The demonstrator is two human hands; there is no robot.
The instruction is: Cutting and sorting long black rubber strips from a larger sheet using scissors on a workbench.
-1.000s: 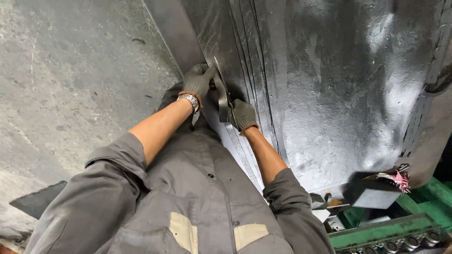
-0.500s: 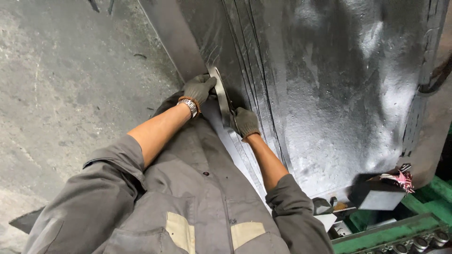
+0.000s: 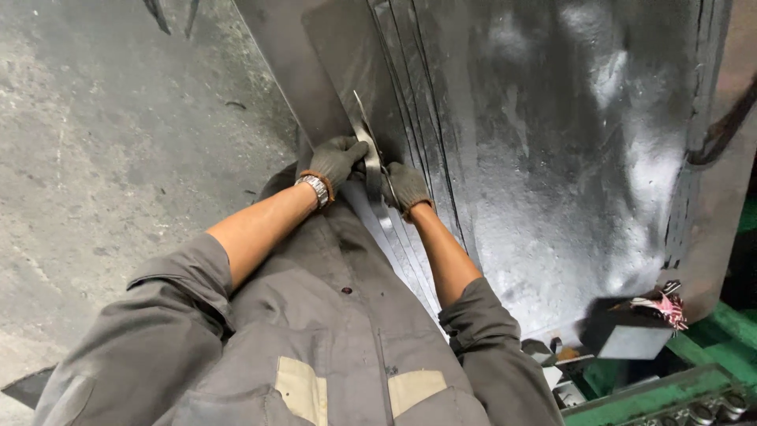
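Both gloved hands — the left hand [image 3: 337,160] and the right hand [image 3: 408,187] — gripped a thin metal strip [image 3: 364,136] edge-up against the stacked dark steel sheets [image 3: 536,158].

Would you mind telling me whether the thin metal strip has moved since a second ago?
Yes. The metal strip held by both gloved hands now reaches farther up the dark metal sheet, beyond the left hand.

grey workwear, dark knit gloves, metal wristwatch [image 3: 317,189]
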